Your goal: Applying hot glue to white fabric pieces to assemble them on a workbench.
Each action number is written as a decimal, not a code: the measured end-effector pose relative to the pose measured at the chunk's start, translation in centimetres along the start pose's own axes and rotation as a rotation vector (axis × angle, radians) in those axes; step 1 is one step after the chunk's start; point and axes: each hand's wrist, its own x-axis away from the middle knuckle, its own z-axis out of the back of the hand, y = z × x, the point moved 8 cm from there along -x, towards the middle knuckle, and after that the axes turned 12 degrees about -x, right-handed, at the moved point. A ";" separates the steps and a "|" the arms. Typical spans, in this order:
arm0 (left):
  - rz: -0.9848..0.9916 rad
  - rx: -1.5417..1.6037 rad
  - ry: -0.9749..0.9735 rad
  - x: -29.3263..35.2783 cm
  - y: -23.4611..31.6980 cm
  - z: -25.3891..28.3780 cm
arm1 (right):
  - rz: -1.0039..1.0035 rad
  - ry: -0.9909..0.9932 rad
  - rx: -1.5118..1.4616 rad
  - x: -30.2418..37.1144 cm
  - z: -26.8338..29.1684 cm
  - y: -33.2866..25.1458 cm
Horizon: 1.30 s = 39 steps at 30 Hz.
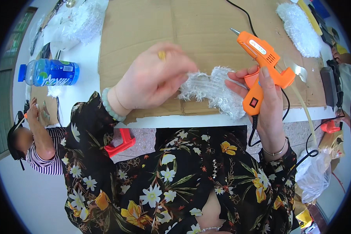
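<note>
An orange hot glue gun [264,58] rests in my right hand [270,91], its handle between thumb and fingers and its metal nozzle pointing up and to the left. A translucent glue stick [305,109] trails from its back end. My left hand [154,76] is raised over the cardboard, blurred, with fingers curled toward the thumb; whatever is in them, if anything, does not show. Between the hands lies a white fluffy strip [216,87], its ribbed backing facing up. The left fingertips are beside its left end. The right fingers are close to its right end.
A brown cardboard sheet [140,27] covers the table. At left stands a blue-labelled bottle [50,73] lying on its side, near a white fluffy pile [84,23]. Another white fluffy piece [299,29] is at far right. A black cord [247,15] crosses the cardboard. A co-worker [43,144] sits at left.
</note>
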 end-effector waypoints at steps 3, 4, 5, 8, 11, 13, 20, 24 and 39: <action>0.415 0.299 0.028 -0.1 -2.2 -0.6 | 0.002 -0.006 -0.008 0.0 0.1 0.2; 0.393 0.263 -0.032 -0.1 -1.7 -1.3 | 0.004 -0.010 -0.013 -0.1 0.1 0.2; 0.371 0.227 -0.092 -0.2 -1.3 -1.9 | 0.004 -0.012 -0.018 -0.1 0.1 0.1; 0.327 0.242 -0.201 -0.4 0.0 -2.4 | -0.001 0.007 -0.014 0.1 0.1 0.2; 0.310 0.224 -0.214 -0.1 0.6 -2.3 | 0.008 -0.019 -0.023 0.0 -0.2 0.0; 0.270 0.148 -0.241 -0.2 1.0 -2.4 | 0.005 -0.013 -0.002 0.0 0.0 0.1; 0.380 0.254 -0.047 0.4 -0.5 0.0 | -0.002 -0.014 -0.014 0.0 0.3 0.3; 0.508 0.289 -0.040 1.6 -1.3 -0.2 | 0.005 -0.034 -0.012 0.1 0.1 0.1; 0.178 -0.132 -0.184 0.4 3.2 -1.2 | 0.004 -0.033 0.003 0.1 0.0 0.1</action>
